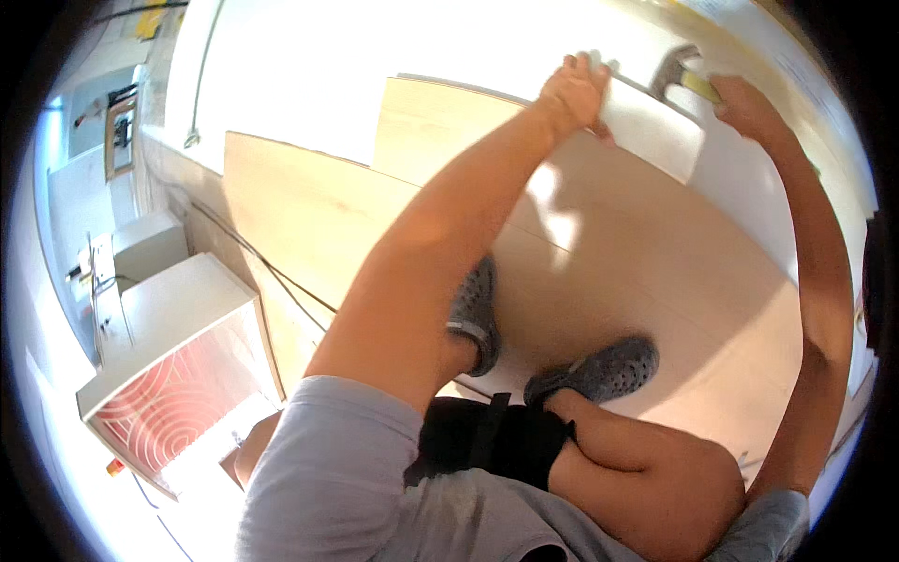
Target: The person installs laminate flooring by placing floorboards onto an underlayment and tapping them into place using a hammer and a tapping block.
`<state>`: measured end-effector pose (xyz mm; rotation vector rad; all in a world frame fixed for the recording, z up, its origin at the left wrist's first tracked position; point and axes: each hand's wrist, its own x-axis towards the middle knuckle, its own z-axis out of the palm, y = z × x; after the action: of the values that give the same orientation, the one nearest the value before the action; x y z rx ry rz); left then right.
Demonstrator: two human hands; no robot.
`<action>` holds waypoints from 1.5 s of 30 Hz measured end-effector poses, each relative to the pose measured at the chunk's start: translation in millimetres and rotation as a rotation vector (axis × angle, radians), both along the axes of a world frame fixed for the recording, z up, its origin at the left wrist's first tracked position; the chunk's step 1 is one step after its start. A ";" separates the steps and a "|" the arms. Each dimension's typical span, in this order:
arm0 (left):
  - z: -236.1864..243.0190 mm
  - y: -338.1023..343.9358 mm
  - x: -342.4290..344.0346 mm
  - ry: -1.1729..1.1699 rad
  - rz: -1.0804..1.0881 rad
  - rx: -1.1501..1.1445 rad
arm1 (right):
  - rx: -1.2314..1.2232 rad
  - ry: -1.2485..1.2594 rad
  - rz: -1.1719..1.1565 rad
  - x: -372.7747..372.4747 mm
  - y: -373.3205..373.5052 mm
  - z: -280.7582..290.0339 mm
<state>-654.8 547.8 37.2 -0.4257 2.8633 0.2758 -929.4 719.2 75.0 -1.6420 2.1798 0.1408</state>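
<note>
Just beside a plank edge [670, 115], the right hand [746, 108] holds a hammer [682, 79].

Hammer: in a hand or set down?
The hammer is in the right hand, which grips its yellow-green handle. Whether its head touches anything below, I cannot tell.

The left arm [440, 225] reaches from the near left toward the far side. At its end the left hand [576, 91] is turned down, fingers stretched toward the far side, the thumb [604, 138] pointing nearer and to the right. The right arm [822, 253] bows out along the right side, its forearm bending leftward at the far end. The right hand [744, 105], right of the left one, is curled in a grip. The right knee [716, 464] is deeply bent.
</note>
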 end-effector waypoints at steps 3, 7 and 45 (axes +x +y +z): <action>5.2 -6.9 4.7 -0.040 -0.059 -0.012 | -0.065 0.024 -0.042 5.5 2.4 0.1; 2.0 -24.2 12.9 0.036 -0.091 0.067 | -0.059 -0.008 -0.096 15.2 -5.8 4.5; 25.7 -168.4 114.6 -0.210 0.353 0.273 | 0.303 0.122 0.055 128.6 -183.0 72.0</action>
<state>-540.2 379.5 62.9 -0.8463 2.4862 0.6338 -800.8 536.2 147.1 -1.5545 2.0766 0.5712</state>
